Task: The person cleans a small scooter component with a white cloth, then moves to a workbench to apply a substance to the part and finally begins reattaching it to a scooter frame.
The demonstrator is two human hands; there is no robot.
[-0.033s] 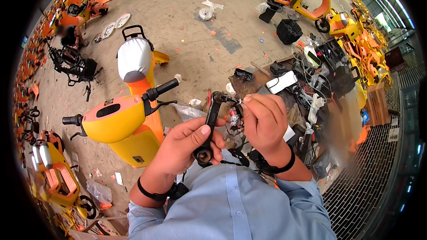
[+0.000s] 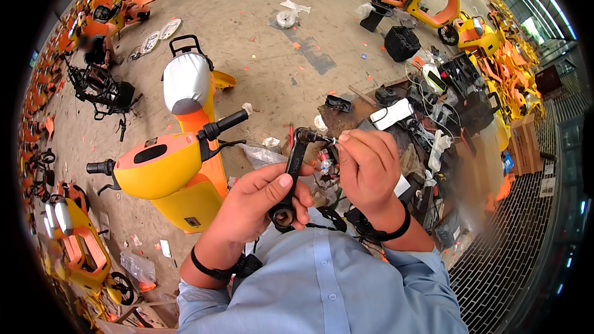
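Observation:
My left hand (image 2: pixel 260 201) is closed around the lower end of a black, lever-shaped scooter part (image 2: pixel 294 164), held upright in front of my chest. My right hand (image 2: pixel 368 170) is at the part's upper end, its thumb and fingertips pinched on a small pale piece (image 2: pixel 333 141) there, possibly a cable end. Both wrists carry black bands. My blue shirt fills the bottom of the view.
A yellow-orange scooter (image 2: pixel 167 170) with a grey seat (image 2: pixel 185 80) stands just left of my hands. Loose parts, cables and a white panel (image 2: pixel 391 113) litter the floor ahead right, beyond them a black crate (image 2: pixel 402 42). Rows of orange scooters line both sides; metal grating (image 2: pixel 513 260) lies lower right.

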